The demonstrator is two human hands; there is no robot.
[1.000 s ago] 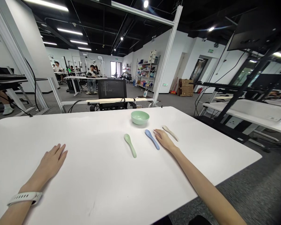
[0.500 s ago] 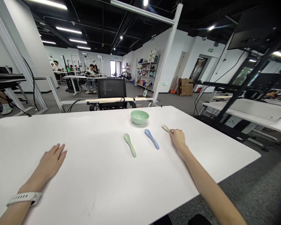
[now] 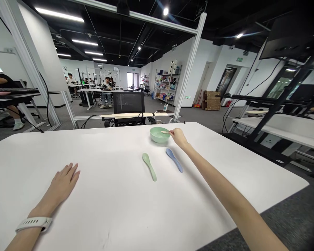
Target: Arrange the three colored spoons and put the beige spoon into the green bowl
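Note:
My right hand (image 3: 179, 137) is closed on the handle of a cream spoon (image 3: 164, 132), whose head is over the opening of a green bowl (image 3: 159, 138). Most of that handle is hidden by my fingers. Whether the spoon touches the bowl I cannot tell. A blue spoon (image 3: 174, 160) lies on the white table (image 3: 115, 209) below my right forearm's near side, and a green spoon (image 3: 149, 167) lies to its left. My left hand (image 3: 64, 183) rests flat on the tabletop at the left, fingers stretched out, holding nothing.
Beyond the table's far edge stand a metal frame (image 3: 189, 66) and a black office chair (image 3: 129, 103). To the right is another white desk (image 3: 272, 129) with a dark stand. People sit at desks in the background, one person (image 3: 1, 82) at far left.
My right hand has carried the cream spoon from the table, leftward and away from me, to over the green bowl. The camera view has shifted slightly. My left hand stays flat on the table.

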